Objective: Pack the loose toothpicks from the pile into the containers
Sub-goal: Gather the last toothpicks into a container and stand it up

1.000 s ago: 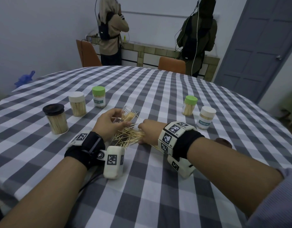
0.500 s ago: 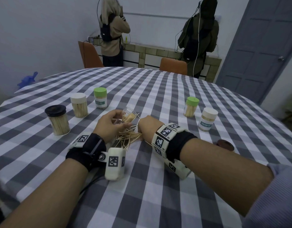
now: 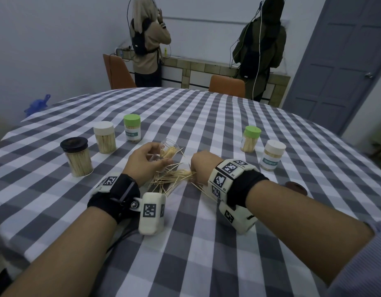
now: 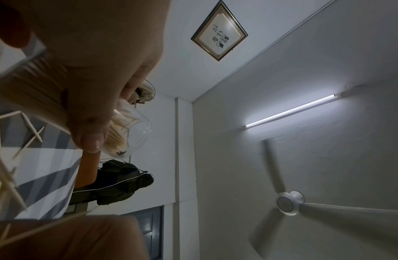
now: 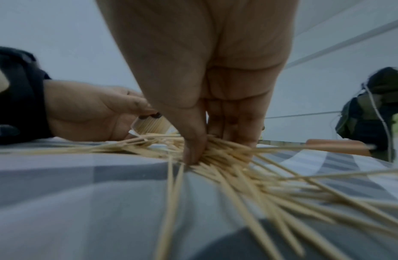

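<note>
Covering round table: grey-white checked cloth (image 3: 185,243) | toothpick pile (image 3: 174,179) centre, pinched by right hand (image 3: 203,168) | left hand (image 3: 142,162) grips tilted clear container (image 3: 169,150) | door (image 3: 339,67) 2 o'clock.

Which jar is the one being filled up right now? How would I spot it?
Find the checked tablecloth, then the loose toothpick pile in the middle between the two hands. Just behind the pile, the left hand holds a clear jar, tilted. It is the only jar with no lid; the others stand upright, capped.
</note>
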